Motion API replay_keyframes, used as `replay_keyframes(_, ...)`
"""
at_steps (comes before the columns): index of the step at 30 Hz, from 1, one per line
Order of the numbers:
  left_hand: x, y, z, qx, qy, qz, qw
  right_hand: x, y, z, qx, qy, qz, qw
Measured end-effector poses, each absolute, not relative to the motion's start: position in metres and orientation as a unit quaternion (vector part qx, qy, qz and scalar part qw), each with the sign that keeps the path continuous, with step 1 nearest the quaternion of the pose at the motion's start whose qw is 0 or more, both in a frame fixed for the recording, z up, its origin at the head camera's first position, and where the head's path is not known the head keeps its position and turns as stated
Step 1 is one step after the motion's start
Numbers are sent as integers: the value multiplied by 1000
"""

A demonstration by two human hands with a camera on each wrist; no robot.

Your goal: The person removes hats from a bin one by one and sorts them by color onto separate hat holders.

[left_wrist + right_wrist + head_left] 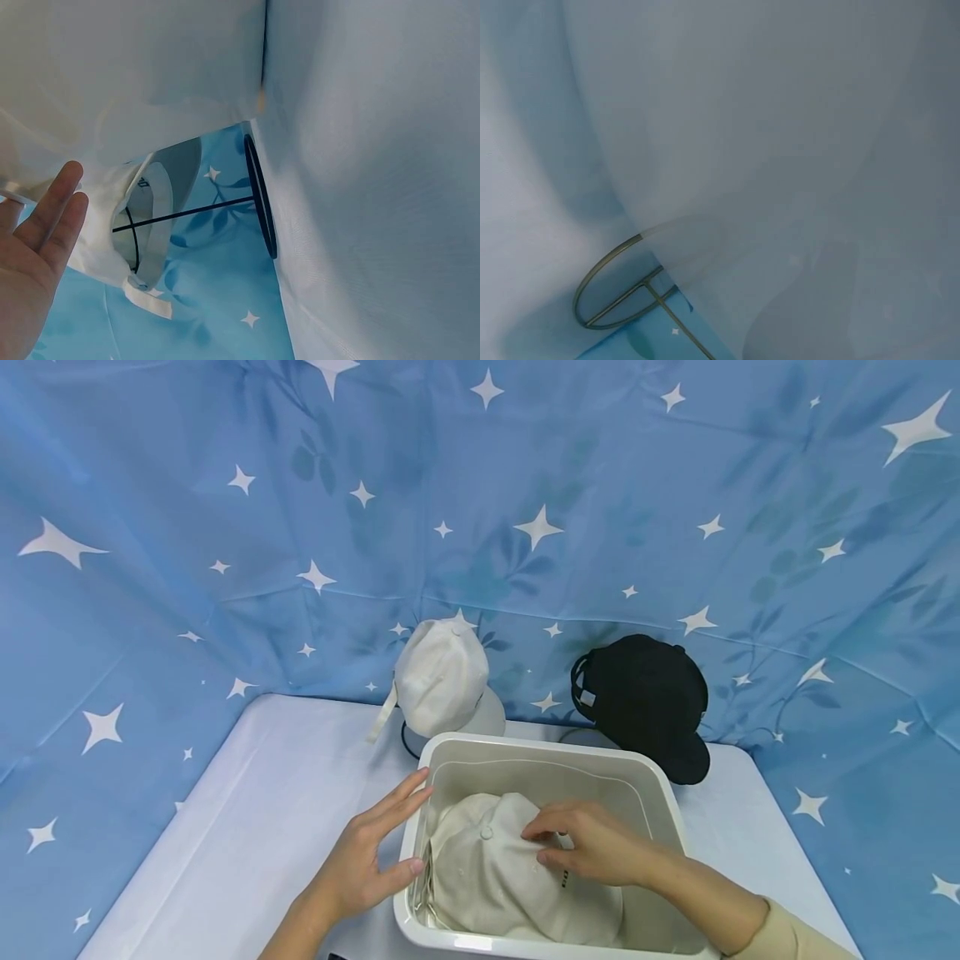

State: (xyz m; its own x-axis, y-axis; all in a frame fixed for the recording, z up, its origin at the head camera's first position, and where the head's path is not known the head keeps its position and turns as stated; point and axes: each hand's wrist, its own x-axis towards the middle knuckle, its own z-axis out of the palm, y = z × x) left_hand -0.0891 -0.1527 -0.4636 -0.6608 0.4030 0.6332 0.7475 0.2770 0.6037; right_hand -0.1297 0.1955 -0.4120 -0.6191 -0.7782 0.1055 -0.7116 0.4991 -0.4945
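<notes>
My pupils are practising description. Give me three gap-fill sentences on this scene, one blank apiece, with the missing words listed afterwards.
1. The left hand is at the side of the bin, while the other hand, the ____ one, reaches over the pale cap inside.
2. In the head view, behind the bin are a white cap and, to its right, a ____ one.
3. The blue backdrop is patterned with white ____.

Missing words: right; black; stars.
</notes>
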Motion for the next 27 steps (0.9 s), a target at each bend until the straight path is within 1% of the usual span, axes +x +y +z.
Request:
replay_keyframes(6,-89,-153,-464,-368,-778,-475,182,-131,194,-410,-403,863,-288,100)
replay_keyframes(13,-89,-153,-464,-366,-779,-477,180,-132,197,-407,-414,856,-302,66)
replay_keyframes(20,-89,-153,-466,-368,-779,-474,181,-131,205,-405,-407,852,-328,47)
replay_keyframes(27,-89,-154,-465,-371,-780,-469,185,-132,209,-404,-388,853,-346,46)
